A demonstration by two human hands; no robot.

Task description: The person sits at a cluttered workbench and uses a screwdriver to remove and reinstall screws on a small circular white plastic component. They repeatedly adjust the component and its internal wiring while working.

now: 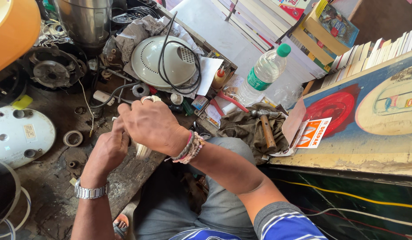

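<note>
My right hand (150,124), with bead bracelets on the wrist and a ring on a finger, is closed over a small whitish part (142,152) above a dirty wooden workbench (50,178). My left hand (109,149), with a metal watch on the wrist, grips the same part from below and beside the right hand. The two hands touch. Most of the part is hidden by the fingers; only its pale lower end shows. Just beyond my hands lies a round white appliance housing (159,60) with a black cord (179,49) looped over it.
A plastic water bottle (263,71), red-handled pliers (228,102), a hammer (267,126) on a dark cloth, a glue bottle (219,79), a white round base (21,133), a steel jar (84,20), a motor part (50,71) and stacked books (321,31) surround me. A painted board (370,115) stands on the right.
</note>
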